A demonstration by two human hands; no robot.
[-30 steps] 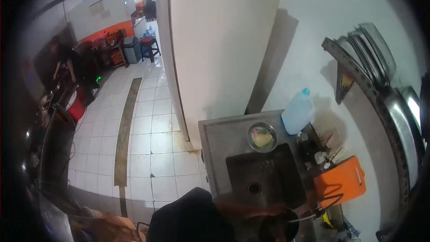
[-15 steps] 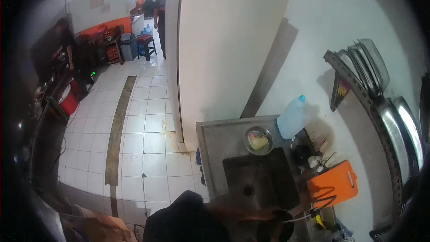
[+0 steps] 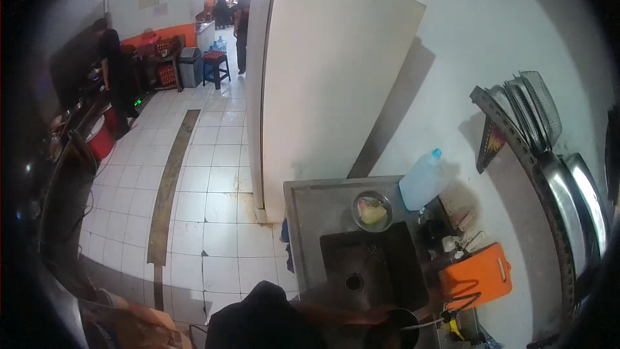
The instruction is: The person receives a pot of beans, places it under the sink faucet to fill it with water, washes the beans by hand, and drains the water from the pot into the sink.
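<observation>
From a dark sleeve [image 3: 265, 317] at the bottom, my left forearm reaches right, in shadow, over the front of the sink. My left hand [image 3: 374, 317] is at the rim of a dark round pan [image 3: 395, 333]; its fingers are too dark to make out. A thin pale stream or spout [image 3: 413, 327] runs from the tap [image 3: 447, 315] toward the pan. My right hand is out of view. Behind the pan lies the dark sink basin [image 3: 352, 258], and on the counter past it stands a metal bowl [image 3: 372, 212] with a yellowish sponge or cloth inside.
An orange cutting board [image 3: 476, 276] leans by the wall, near a blue-capped jug [image 3: 421, 181]. A wall rack [image 3: 516, 129] holds trays and baskets. A tall white cabinet [image 3: 336, 84] rises beyond the counter. One person [image 3: 113, 64] stands at the far left, another [image 3: 241, 32] in the doorway.
The whole view has shifted slightly down in the frame. The person at the far left stands more upright. My left arm stays over the sink front by the pan.
</observation>
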